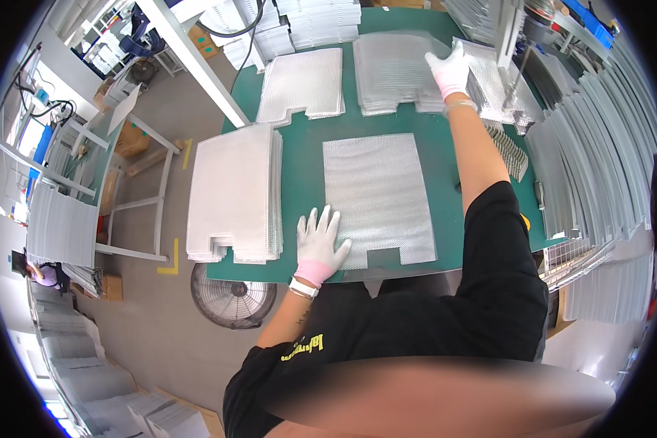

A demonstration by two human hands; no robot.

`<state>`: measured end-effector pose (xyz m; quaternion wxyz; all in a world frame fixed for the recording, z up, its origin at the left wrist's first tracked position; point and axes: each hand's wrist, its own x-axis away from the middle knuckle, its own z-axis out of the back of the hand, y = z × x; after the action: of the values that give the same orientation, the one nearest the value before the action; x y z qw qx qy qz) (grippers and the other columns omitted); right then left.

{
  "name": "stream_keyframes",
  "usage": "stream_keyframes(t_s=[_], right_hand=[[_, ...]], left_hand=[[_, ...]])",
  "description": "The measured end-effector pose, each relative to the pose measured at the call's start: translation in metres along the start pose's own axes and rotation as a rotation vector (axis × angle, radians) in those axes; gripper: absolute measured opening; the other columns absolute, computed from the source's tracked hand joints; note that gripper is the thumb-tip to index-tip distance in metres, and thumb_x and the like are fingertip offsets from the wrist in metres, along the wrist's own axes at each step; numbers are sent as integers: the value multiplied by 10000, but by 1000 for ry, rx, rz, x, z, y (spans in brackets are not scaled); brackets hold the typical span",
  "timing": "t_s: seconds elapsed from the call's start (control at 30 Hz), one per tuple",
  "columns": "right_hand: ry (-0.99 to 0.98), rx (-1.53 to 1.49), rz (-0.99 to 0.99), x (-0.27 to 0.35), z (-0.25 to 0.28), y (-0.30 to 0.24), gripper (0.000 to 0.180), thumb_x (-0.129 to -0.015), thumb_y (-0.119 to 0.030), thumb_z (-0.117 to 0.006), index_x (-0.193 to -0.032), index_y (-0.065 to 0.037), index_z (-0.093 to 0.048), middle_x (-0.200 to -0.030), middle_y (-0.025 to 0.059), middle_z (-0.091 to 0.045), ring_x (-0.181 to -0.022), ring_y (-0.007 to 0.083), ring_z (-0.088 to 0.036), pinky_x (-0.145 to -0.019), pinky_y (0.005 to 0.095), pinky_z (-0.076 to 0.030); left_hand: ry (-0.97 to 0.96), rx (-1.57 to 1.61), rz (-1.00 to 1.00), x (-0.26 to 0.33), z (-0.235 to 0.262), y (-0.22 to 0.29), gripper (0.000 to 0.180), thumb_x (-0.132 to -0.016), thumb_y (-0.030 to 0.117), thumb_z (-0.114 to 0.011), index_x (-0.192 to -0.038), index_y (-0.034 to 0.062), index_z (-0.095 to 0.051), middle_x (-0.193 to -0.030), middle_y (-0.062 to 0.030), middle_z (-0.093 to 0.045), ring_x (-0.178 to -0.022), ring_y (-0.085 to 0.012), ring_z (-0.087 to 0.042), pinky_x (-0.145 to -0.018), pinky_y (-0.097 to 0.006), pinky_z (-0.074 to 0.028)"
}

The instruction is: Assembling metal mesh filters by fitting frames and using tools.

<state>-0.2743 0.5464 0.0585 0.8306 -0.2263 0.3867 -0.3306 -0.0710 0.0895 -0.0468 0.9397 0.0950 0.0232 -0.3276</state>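
Observation:
Both my hands wear white gloves with pink cuffs. My left hand point(317, 242) lies with fingers spread at the near left corner of a silvery mesh sheet point(376, 191), which rests flat on the green tabletop point(306, 157) and has a notch in its near edge. Stretched far forward, my right hand point(449, 71) is at the right edge of a stack of translucent grey sheets point(390, 69). Its fingers are apart, and no sheet is seen lifted in them. Just right of that hand lies a pile of shiny mesh sheets point(493, 84).
A tall stack of notched white mesh sheets point(230, 190) stands left, and a lower mesh stack point(301, 84) lies behind it. Many grey panels point(598, 160) lean along the right side. A white post point(193, 62) rises at the left table edge, and a floor fan point(235, 293) stands below.

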Motion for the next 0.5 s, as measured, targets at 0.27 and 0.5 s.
stream_keyframes(t_s=[0.27, 0.5], right_hand=[[-5, -775, 75, 51, 58, 2, 785, -866, -273, -774, -1454, 67, -380, -1444, 200, -480, -1289, 309, -477, -1103, 368, -381], [120, -1362, 216, 237, 135, -39, 870, -811, -45, -766, -1536, -38, -285, -1543, 172, -320, -1404, 319, -376, -1145, 493, -339]], left_hand=[[-98, 98, 51, -14, 12, -5, 688, -869, 500, -625, -1428, 116, -513, -1514, -170, -425, -1432, -417, -308, -1196, -591, -134], [473, 351, 53, -15, 20, 6, 674, -919, 501, -601, -1431, 74, -496, -1501, -219, -418, -1401, -440, -351, -1192, -554, -205]])
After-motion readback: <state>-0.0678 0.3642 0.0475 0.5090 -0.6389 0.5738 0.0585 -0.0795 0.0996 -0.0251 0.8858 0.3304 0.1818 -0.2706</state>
